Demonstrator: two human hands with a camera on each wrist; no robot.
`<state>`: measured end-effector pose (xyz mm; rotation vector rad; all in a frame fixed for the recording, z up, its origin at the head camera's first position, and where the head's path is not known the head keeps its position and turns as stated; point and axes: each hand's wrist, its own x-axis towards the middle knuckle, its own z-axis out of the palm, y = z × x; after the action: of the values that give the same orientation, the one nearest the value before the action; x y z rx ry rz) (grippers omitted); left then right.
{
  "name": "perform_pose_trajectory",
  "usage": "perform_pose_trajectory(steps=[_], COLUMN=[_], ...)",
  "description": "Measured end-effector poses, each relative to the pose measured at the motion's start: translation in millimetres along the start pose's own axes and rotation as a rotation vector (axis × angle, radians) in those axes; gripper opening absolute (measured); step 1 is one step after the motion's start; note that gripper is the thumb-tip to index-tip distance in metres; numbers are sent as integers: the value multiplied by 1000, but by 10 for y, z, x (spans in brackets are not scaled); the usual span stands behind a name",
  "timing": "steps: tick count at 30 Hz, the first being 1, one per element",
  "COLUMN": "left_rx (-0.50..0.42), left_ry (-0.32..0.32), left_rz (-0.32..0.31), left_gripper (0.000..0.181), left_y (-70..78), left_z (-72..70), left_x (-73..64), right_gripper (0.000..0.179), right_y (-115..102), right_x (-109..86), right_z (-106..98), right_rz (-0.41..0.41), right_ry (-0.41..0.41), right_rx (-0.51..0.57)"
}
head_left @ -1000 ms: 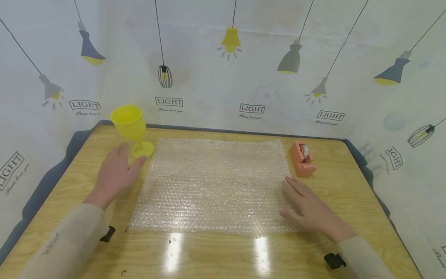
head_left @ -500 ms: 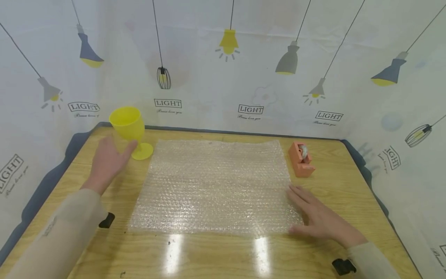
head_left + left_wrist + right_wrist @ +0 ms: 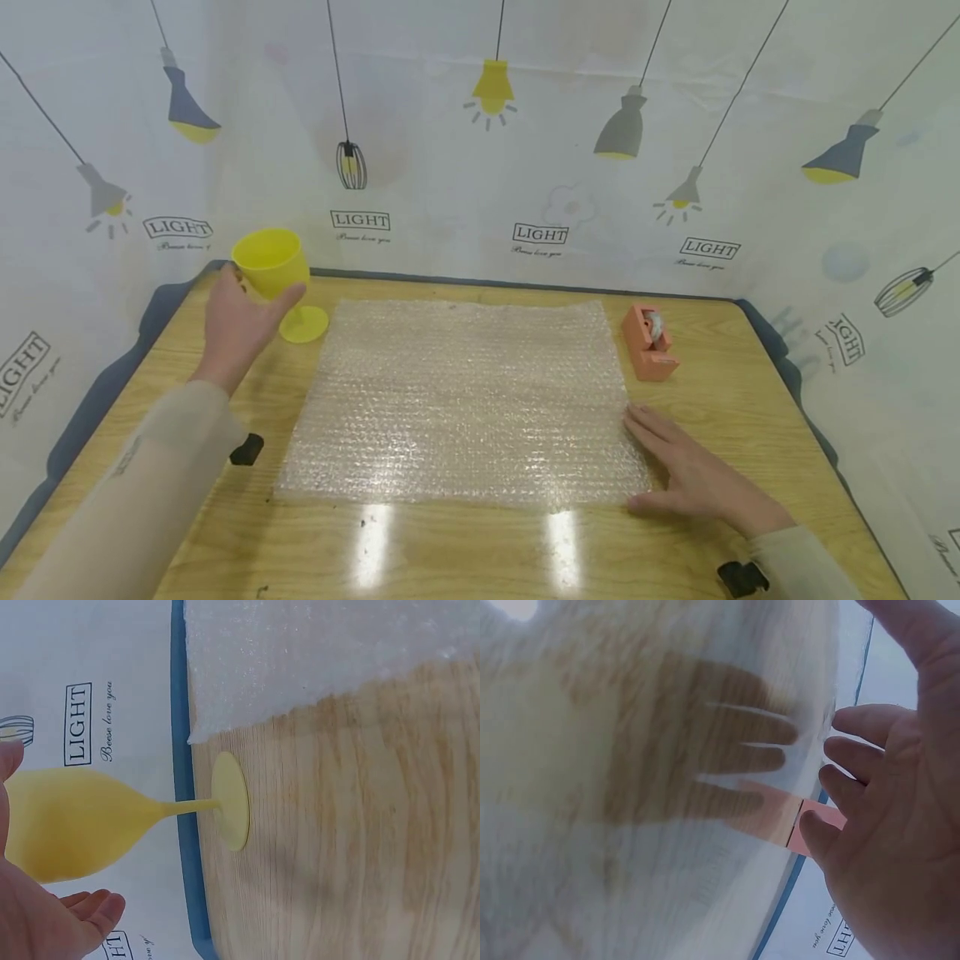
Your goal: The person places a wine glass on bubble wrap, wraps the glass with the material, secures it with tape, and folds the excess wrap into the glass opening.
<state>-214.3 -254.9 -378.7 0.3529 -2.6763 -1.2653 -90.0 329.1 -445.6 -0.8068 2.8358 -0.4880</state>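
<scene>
A yellow goblet [image 3: 270, 258] stands upright on its round foot at the back left of the table. My left hand [image 3: 236, 325] holds its bowl from the left, thumb on the near side and fingers reaching round the far side. In the left wrist view the bowl of the goblet [image 3: 75, 821] lies against the palm, the lower fingers [image 3: 97, 911] loosely curled beside it. A sheet of bubble wrap [image 3: 465, 400] lies flat in the middle. At its lower right edge is my right hand [image 3: 697, 475], fingers extended and thumb spread, holding nothing.
A pink tape dispenser [image 3: 648, 342] with a roll of tape stands to the right of the bubble wrap. The wooden table [image 3: 450, 550] is bordered at the back and sides by a white printed backdrop [image 3: 435, 167].
My left hand has moved from beside the goblet's foot up to its bowl and closed round it. My right hand has slid slightly right and toward me. The goblet stays in place.
</scene>
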Motion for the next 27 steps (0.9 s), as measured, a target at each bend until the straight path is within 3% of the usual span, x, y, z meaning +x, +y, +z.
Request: perform_pose_trajectory(steps=[9, 17, 27], left_rx=[-72, -82, -94], left_ry=[25, 69, 78], left_rz=[-27, -40, -47], left_gripper=[107, 101, 95], left_y=[18, 40, 39], left_z=[53, 72, 80], left_x=[77, 111, 117], right_gripper=[113, 113, 113], right_y=[-1, -5, -7], right_x=[6, -1, -10], right_z=[27, 45, 56], right_rz=[26, 45, 59], right_ry=[-19, -32, -29], right_rx=[13, 30, 36])
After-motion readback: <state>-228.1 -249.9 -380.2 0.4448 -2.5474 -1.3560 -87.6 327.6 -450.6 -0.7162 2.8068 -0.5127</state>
